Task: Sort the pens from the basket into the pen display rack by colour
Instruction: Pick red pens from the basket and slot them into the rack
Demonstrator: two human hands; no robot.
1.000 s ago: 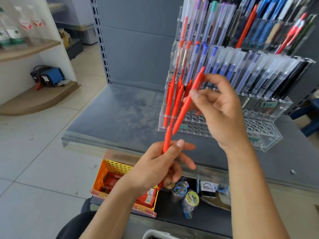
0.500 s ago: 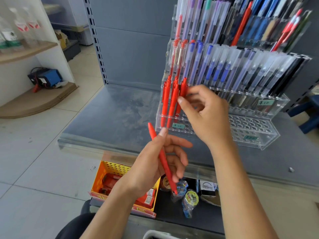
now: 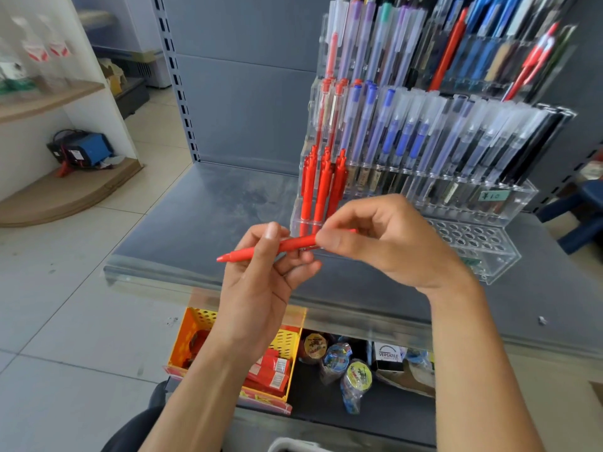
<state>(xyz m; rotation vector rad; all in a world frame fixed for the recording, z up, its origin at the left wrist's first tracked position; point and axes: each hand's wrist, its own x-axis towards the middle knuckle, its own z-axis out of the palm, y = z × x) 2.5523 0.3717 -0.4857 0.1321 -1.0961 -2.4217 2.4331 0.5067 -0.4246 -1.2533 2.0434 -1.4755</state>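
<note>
Head view. 2 forearms are seen, the left forearm (image 3: 195, 386) and the right forearm (image 3: 473, 370), both bare from the wrist to the lower frame edge. Each ends in a bare hand: the left grip (image 3: 257, 282) and the right grip (image 3: 388, 243). The thumbnail (image 3: 271, 230) of the left grip is short and trimmed. Beside the left forearm, at the lower edge, a patch of dark fabric (image 3: 137, 429) shows clothing on the person; the garment type cannot be told.
</note>
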